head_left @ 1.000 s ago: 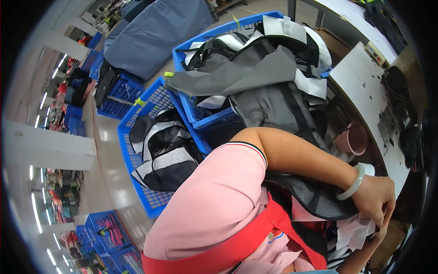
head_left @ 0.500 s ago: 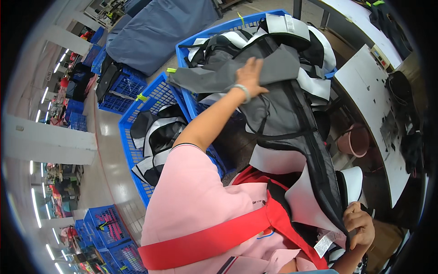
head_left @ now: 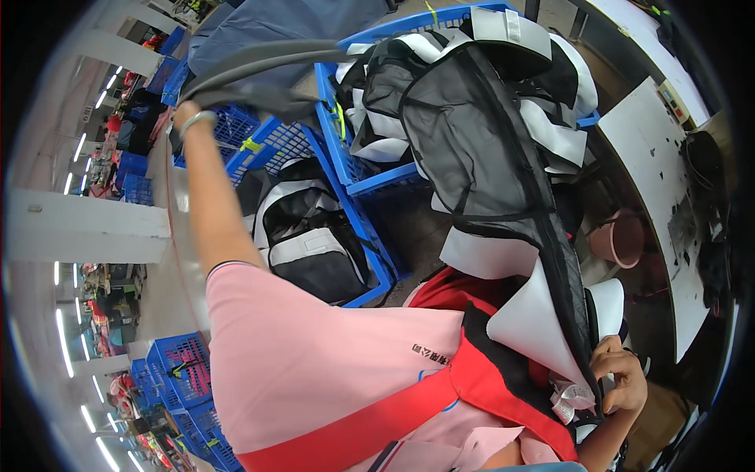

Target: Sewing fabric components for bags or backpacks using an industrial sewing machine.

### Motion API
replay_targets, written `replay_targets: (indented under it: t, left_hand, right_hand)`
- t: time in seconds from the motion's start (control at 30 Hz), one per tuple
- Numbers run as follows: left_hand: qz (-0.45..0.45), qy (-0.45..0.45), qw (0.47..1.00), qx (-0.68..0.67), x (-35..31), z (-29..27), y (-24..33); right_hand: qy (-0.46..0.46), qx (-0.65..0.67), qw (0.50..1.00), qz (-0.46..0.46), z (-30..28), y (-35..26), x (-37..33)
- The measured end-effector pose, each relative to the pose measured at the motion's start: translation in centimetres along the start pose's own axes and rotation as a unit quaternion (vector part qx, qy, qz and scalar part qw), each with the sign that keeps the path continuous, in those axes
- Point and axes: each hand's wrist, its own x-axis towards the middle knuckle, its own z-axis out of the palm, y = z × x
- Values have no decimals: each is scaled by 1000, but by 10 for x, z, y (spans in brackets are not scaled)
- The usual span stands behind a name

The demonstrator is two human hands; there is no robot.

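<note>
- The left hand, at the end of an almost straight, outstretched arm, grasps one end of a long grey fabric piece, which trails rightward, folded and partly blurred, toward the far blue basket.
- Below it, a nearer blue basket holds black-and-white sewn pieces.
- A see-through dark mesh piece, black-edged with white panels, stretches from atop the far basket to the person's front.
- The right hand, elbow bent, fingers curled, pinches its lower edge, left of the white desk.
</note>
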Motion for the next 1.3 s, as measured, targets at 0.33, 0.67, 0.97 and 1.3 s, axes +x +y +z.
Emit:
replay_targets:
  t: [0.33, 0.67, 0.97, 1.3]
  left_hand:
    - [-287, 103, 851, -428, -117, 124, -108]
    - [-66, -436, 836, -326, -318, 269, -3]
    - [219, -493, 839, -68, -399, 270, 59]
    - [-153, -407, 856, -279, -343, 188, 81]
  right_hand:
    - [-6, -4, 1000, 18, -1, -1, 5]
    - [22, -7, 999, 28, 6, -1, 3]
    - [13, -23, 999, 37, 8, -3, 13]
    - [-20, 48, 998, 30, -20, 41, -5]
